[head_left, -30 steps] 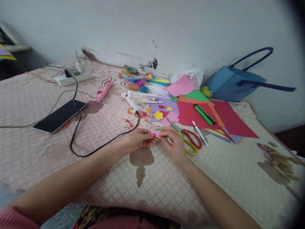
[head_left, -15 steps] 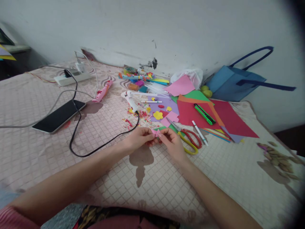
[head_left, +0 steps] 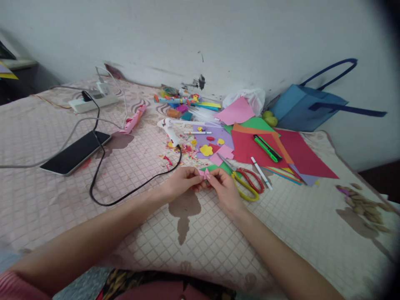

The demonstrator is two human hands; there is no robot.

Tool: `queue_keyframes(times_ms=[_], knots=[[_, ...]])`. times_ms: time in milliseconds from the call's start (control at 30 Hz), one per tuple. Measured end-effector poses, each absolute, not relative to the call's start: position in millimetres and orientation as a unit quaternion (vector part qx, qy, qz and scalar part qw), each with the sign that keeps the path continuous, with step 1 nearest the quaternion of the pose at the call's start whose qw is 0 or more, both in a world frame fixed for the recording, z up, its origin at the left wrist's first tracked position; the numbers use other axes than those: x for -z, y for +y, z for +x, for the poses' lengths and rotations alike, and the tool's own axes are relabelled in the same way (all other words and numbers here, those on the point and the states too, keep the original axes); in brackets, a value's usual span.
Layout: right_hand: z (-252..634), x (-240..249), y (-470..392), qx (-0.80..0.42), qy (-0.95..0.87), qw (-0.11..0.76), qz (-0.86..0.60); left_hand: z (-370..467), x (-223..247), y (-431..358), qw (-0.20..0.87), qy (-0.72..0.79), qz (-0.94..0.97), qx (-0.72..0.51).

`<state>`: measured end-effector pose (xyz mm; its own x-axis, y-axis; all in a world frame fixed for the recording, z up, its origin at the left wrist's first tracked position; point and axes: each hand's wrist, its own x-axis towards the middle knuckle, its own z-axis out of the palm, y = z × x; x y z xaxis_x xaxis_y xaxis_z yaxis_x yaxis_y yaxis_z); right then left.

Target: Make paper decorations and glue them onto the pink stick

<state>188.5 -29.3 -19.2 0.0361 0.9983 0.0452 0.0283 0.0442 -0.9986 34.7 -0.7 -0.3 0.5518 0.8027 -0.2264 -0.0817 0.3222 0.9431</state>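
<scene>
Between my fingertips is a small pink paper piece (head_left: pixel 204 173), pinched from both sides and partly covered by the fingers. My left hand (head_left: pixel 184 181) is closed on its left edge, and my right hand (head_left: pixel 223 185) grips its right edge. Just beyond the hands lies a strip of green paper (head_left: pixel 215 167). Scissors (head_left: pixel 246 185) with one red and one yellow handle lie right beside my right hand. A white glue gun (head_left: pixel 170 132) rests further back, its black cord (head_left: pixel 134 193) looping to the left.
Coloured sheets (head_left: pixel 250 146) with a green box cutter (head_left: pixel 267 148) lie right. Yellow paper flowers (head_left: pixel 206 150) and scraps sit behind the hands. A tablet (head_left: pixel 76 153) and power strip (head_left: pixel 93 102) are left; a blue bag (head_left: pixel 309 109) stands back right.
The view has shifted very slightly. Both hands keep their pinch on the pink paper, with hardly any movement.
</scene>
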Motion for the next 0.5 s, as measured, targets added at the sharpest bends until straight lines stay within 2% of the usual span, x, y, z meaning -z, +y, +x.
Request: queue_keyframes(times_ms=[500], knots=[[187.3, 23.7, -28.7, -0.465, -0.525, 0.517, -0.491, 35.0, 4.9, 0.5, 0.711, 0.367, 0.520, -0.299]])
